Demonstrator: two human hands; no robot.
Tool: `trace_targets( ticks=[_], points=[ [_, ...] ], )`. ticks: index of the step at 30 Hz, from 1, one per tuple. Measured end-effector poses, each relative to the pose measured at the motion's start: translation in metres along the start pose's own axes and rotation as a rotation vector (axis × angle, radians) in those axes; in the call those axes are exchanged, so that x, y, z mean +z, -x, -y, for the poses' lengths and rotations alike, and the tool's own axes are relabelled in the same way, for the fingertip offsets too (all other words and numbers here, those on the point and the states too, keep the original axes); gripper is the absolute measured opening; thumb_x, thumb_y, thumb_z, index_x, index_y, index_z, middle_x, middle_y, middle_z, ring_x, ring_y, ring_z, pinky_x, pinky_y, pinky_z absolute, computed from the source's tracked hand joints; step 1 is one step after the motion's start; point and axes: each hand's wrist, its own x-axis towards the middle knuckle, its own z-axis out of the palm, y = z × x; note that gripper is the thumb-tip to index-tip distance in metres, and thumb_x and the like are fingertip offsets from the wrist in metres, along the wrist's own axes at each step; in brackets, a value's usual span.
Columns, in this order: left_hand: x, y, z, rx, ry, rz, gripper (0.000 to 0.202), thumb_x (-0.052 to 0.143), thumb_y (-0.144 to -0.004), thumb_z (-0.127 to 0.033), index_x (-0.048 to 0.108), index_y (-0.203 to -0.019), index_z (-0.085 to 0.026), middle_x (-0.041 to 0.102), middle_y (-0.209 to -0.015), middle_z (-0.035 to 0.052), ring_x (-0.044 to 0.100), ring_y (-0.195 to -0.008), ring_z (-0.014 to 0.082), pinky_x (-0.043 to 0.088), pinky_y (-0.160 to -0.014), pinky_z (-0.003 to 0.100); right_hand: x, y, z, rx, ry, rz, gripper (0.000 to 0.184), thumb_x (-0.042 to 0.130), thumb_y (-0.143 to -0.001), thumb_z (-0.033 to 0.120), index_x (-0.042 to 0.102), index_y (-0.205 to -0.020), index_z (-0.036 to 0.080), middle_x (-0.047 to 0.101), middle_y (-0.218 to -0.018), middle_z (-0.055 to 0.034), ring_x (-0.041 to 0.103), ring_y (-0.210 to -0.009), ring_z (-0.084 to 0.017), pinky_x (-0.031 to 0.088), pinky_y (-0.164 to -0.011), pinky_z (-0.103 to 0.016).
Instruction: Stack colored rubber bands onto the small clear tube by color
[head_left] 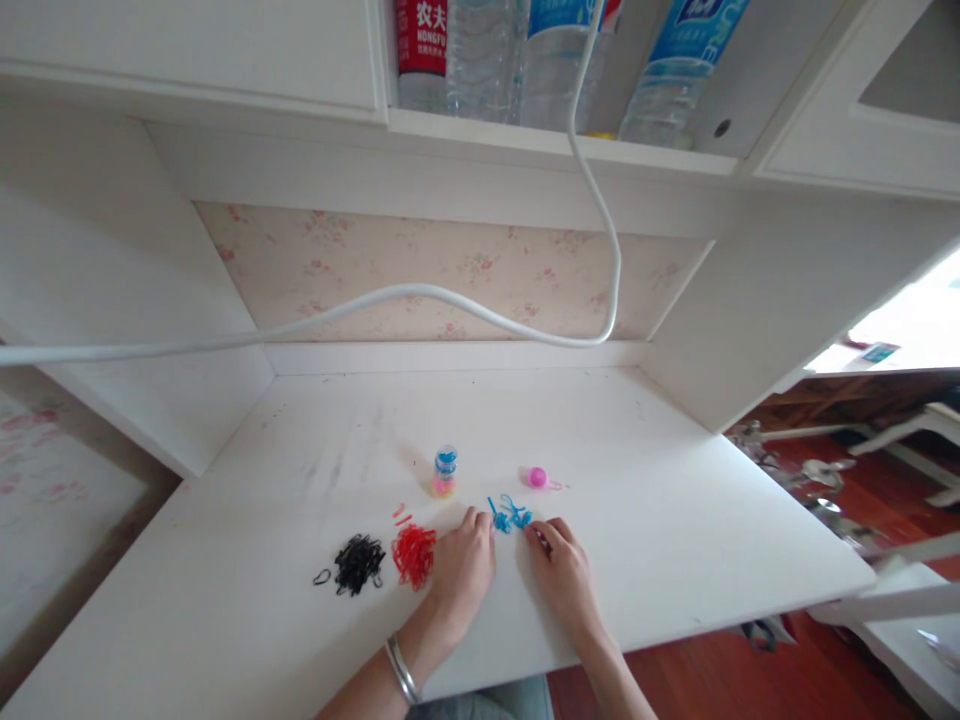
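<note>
A small pile of blue rubber bands [511, 516] lies on the white desk between my two hands. My left hand [466, 560] is closed, its fingertips at the pile's left edge; what they pinch is hidden. From the right, my right hand [564, 575] has curled fingers, with thumb and forefinger pinched on blue bands at the pile's edge. Red rubber bands [413, 556] are heaped just left of my left hand, and black rubber bands [358, 565] farther left. Behind my left hand stands a small clear jar [445, 472] with blue, pink and yellow contents.
A round pink item [537, 478] with a thin tail lies behind the blue pile. Across the view hangs a white cable [420, 291]. Water bottles [480, 60] stand on the shelf above. Side panels flank the white desk [360, 410], and its front edge is close to me.
</note>
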Motion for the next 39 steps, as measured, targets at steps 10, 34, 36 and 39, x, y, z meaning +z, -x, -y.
trace_targets(
  ticks=[10, 34, 36, 39],
  points=[
    [-0.018, 0.001, 0.007, -0.005, 0.186, -0.205, 0.022, 0.031, -0.096, -0.023, 0.052, -0.094, -0.022, 0.06, -0.091, 0.0011, 0.063, -0.075, 0.0122, 0.043, -0.057, 0.021, 0.001, -0.002, -0.008, 0.008, -0.028, -0.061, 0.039, 0.039, -0.092, 0.047, 0.067, -0.09, 0.02, 0.064, -0.089, -0.0073, 0.061, -0.074, -0.017, 0.044, -0.067, -0.026],
    [-0.098, -0.03, 0.061, -0.058, 0.405, -0.433, 0.019, 0.042, -0.092, -0.031, 0.058, -0.094, -0.021, 0.064, -0.093, 0.0023, 0.061, -0.082, 0.0145, 0.044, -0.074, 0.026, 0.0, 0.002, -0.008, -0.021, 0.063, -0.053, 0.034, 0.044, -0.089, 0.043, 0.069, -0.091, 0.019, 0.062, -0.085, -0.0056, 0.056, -0.06, -0.013, 0.043, -0.061, -0.025],
    [-0.098, -0.022, 0.068, -0.05, 0.448, -0.449, 0.022, 0.042, -0.092, -0.033, 0.058, -0.097, -0.02, 0.064, -0.092, 0.0034, 0.06, -0.081, 0.0151, 0.045, -0.074, 0.027, -0.001, 0.002, -0.007, -0.031, 0.04, -0.034, 0.034, 0.043, -0.09, 0.042, 0.068, -0.089, 0.019, 0.062, -0.086, -0.0063, 0.057, -0.062, -0.014, 0.043, -0.062, -0.025],
    [-0.092, -0.004, 0.075, -0.077, 0.51, -0.397, 0.025, 0.042, -0.091, -0.037, 0.058, -0.099, -0.02, 0.063, -0.086, 0.0031, 0.059, -0.072, 0.015, 0.046, -0.069, 0.027, -0.001, 0.002, -0.006, -0.035, 0.02, -0.012, 0.035, 0.04, -0.091, 0.041, 0.068, -0.088, 0.019, 0.062, -0.09, -0.0076, 0.058, -0.066, -0.015, 0.044, -0.065, -0.026]
  ],
)
